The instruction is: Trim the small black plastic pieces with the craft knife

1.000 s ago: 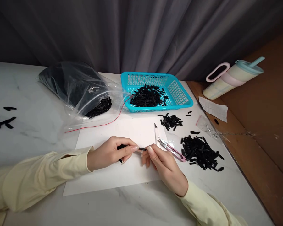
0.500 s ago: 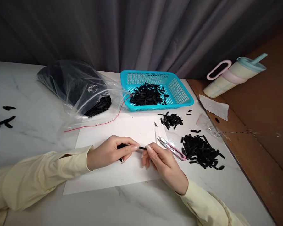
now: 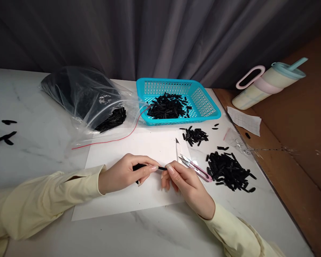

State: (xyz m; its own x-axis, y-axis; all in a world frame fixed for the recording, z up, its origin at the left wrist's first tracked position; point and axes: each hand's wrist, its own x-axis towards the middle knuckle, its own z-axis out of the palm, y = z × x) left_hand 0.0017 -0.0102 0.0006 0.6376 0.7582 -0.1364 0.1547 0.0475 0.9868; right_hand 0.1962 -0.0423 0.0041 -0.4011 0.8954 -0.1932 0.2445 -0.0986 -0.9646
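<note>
Over a white sheet of paper (image 3: 115,203), both my hands pinch one thin black strip (image 3: 162,168) between them. My left hand (image 3: 127,171) grips its left end with thumb and forefinger, and more black material (image 3: 138,166) shows within the curled fingers. On the strip's right end are the thumb and forefinger of my right hand (image 3: 186,180), its other fingers curled below. Just beyond the right hand lie pink-handled thread snips (image 3: 196,168) and a pointed white tool with a dark tip (image 3: 177,144). A large heap of short black pieces (image 3: 228,171) is to the right.
A blue basket (image 3: 176,121) holding black pieces stands at the back, beside a clear plastic bag (image 3: 77,96) of black pieces. A smaller heap (image 3: 195,135) lies before the basket. At right are a tumbler (image 3: 267,85), a paper slip (image 3: 244,120) and a small clear bag (image 3: 237,141).
The strip shows slightly more between my hands as the right hand shifts a little to the right. Both hands keep their pinch; the view has shifted slightly.
</note>
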